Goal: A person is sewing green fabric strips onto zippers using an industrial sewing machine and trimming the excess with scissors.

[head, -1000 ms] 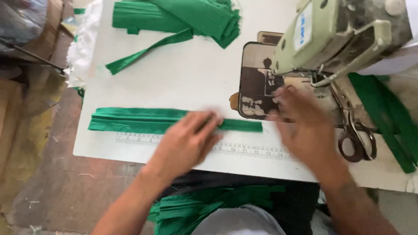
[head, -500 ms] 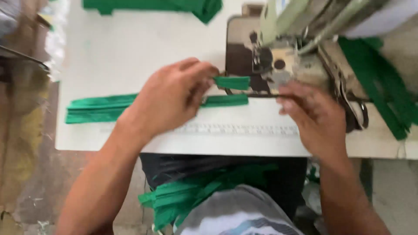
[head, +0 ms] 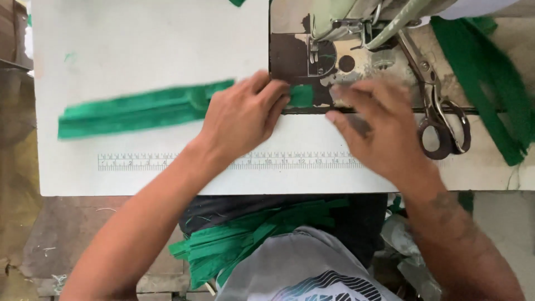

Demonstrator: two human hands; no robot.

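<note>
Left hand is lying flat on a long green fabric strip, fingers pressing its right end down right at the edge of the sewing machine's metal plate. The strip is stretching out to the left across the white desk. Right hand is sitting just right of the needle area, fingers spread and loose, not gripping anything, though it's a bit blurry. Scissors are lying just beside that hand. A printed ruler is running along the desk's near edge, and more green strips are piling up in the lap.
</note>
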